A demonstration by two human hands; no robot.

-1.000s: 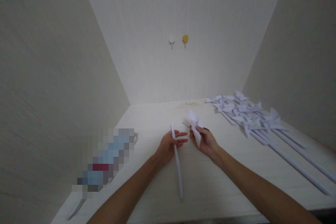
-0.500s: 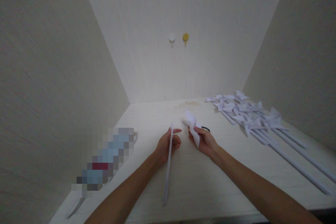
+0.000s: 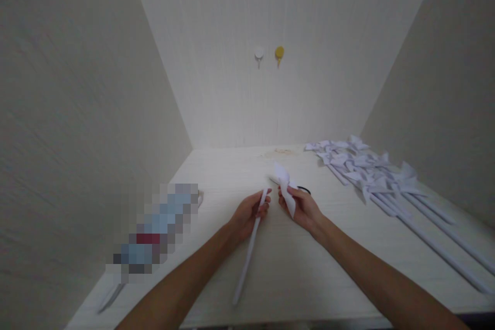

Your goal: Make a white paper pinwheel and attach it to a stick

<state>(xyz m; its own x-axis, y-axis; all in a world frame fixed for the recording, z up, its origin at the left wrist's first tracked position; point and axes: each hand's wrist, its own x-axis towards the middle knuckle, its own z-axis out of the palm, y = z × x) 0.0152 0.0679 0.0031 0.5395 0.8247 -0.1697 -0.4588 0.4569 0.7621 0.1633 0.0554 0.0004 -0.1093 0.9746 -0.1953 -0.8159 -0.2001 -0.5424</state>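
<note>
My left hand (image 3: pixel 248 212) is closed around the upper part of a thin white paper stick (image 3: pixel 247 264), which slants down toward the table's front edge. A small gap to the right, my right hand (image 3: pixel 302 207) pinches a folded white paper pinwheel head (image 3: pixel 285 185) between thumb and fingers. The stick's top end and the pinwheel head are apart. Behind the right hand, a dark curved handle (image 3: pixel 304 189) and a thin pointed end show on the table, perhaps scissors; the middle is hidden by the paper and hand.
Several finished white paper pinwheels (image 3: pixel 365 178) on sticks lie heaped along the right side of the table (image 3: pixel 309 278). A pixelated bluish object (image 3: pixel 157 232) lies at the left. On the back wall are a white hook (image 3: pixel 259 53) and a yellow hook (image 3: pixel 279 52).
My left hand has closed its fingers on the stick and moved slightly right, nearer the right hand. The stick now leans more, its top to the right. The right hand keeps its pinch.
</note>
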